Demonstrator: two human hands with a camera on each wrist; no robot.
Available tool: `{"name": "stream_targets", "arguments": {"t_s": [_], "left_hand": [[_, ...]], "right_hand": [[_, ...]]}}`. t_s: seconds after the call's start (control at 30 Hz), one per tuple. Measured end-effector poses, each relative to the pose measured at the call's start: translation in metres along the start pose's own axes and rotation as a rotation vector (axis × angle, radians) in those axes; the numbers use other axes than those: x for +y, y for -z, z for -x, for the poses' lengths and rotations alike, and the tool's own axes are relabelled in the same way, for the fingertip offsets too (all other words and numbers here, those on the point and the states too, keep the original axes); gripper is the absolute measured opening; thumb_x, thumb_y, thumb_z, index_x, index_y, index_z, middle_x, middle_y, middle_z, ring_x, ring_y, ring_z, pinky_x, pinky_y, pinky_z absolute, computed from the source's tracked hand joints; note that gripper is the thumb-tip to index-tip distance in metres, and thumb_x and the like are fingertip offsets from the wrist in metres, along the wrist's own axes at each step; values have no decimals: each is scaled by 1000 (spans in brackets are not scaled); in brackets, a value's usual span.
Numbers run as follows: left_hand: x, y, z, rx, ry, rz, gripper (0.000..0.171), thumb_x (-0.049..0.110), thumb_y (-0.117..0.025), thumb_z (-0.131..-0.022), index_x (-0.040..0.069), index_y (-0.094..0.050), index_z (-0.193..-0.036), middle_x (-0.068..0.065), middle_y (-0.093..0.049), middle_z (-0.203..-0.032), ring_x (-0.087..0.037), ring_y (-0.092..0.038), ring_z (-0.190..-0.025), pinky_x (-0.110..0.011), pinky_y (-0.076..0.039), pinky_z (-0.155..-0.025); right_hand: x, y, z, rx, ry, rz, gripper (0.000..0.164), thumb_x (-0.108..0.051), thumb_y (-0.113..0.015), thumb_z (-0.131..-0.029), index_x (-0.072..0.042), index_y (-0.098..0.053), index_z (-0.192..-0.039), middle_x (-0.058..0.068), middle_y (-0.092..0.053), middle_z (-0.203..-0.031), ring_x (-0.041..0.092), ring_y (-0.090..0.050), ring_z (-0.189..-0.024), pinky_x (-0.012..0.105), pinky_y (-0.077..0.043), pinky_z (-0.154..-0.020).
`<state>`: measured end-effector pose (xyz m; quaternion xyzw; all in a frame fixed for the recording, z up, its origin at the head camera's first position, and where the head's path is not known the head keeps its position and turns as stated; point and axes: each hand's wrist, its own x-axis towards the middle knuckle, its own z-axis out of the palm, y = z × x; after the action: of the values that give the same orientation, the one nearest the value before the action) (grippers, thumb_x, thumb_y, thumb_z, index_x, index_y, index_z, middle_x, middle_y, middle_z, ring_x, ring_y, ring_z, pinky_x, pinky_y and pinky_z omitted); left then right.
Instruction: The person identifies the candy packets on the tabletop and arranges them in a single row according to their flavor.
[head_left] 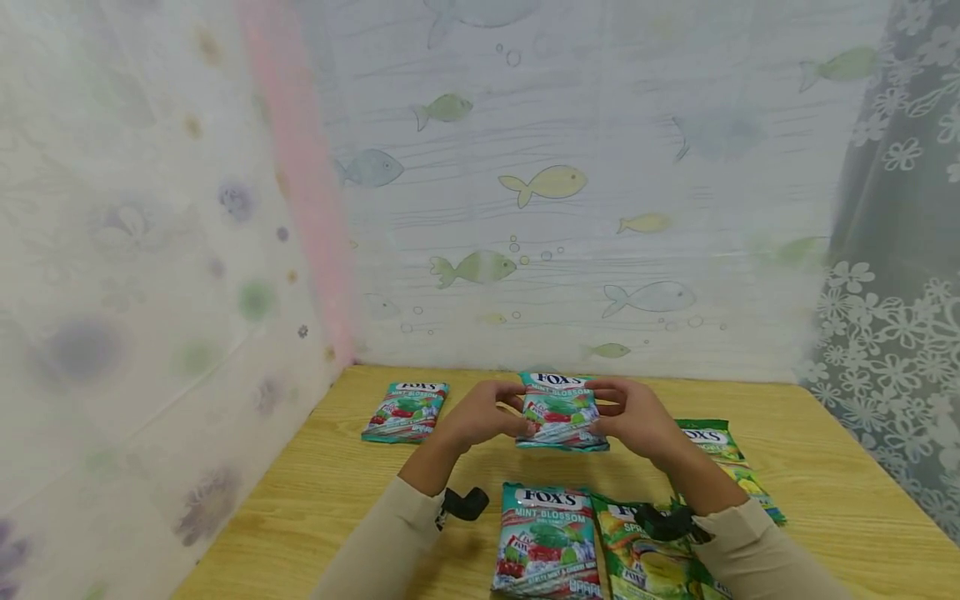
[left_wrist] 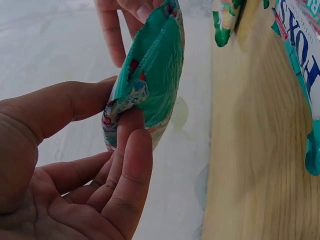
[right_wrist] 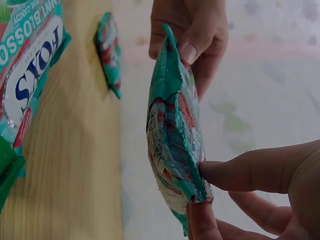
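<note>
Just below the centre of the head view, the left hand point(head_left: 480, 417) and right hand point(head_left: 636, 419) pinch opposite sides of a teal Mint Blossom packet point(head_left: 559, 412), holding it above the wooden table point(head_left: 285, 508). A second teal packet point(head_left: 406, 412) lies to its left, a third point(head_left: 550, 542) at bottom centre beside a green-and-yellow packet point(head_left: 647, 560), and another green packet point(head_left: 750, 482) lies at lower right, partly behind the right arm.

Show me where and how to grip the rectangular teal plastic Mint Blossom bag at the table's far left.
I'd take the bag by both side edges, from above, one hand each: it lies face up, with bare yellow wooden table beside both. The left hand and right hand hold a matching teal plastic bag by its sides too.
</note>
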<state>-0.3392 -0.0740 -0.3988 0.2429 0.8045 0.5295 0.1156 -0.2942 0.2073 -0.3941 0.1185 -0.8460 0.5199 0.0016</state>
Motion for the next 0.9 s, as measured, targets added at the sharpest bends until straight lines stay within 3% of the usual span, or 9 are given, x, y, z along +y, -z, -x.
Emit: {"name": "stream_targets", "arguments": {"t_s": [0.27,0.57,0.9], "left_hand": [[-7,7,5,30,4,1,68,23,-84,-89,12,-55,-150,-11,-62,-128,-21,-70,-104,-47,-60,-93],[-12,14,12,58,9,28,67,19,-82,-90,10,-55,-150,-14,-63,-127,-21,-71,-102,-51,-60,-93],[-21,27,15,71,19,-15,67,20,-80,-91,7,-53,-151,-16,-62,-129,-21,-71,-97,-41,-62,-83]], "right_hand": [[0,-10,-5,15,13,-27,62,-4,-76,-91,-7,-53,-148,26,-49,-154,48,-53,-137,50,-58,-98],[2,-25,-14,51,11,-24,59,-4,-77,-89,-7,-57,-145,24,-52,-152,46,-55,-135,50,-59,-96],[0,-44,-29,74,6,-52,55,2,-75,-89,-7,-61,-141,24,-55,-149,43,-59,-132,44,-62,-90]]}}
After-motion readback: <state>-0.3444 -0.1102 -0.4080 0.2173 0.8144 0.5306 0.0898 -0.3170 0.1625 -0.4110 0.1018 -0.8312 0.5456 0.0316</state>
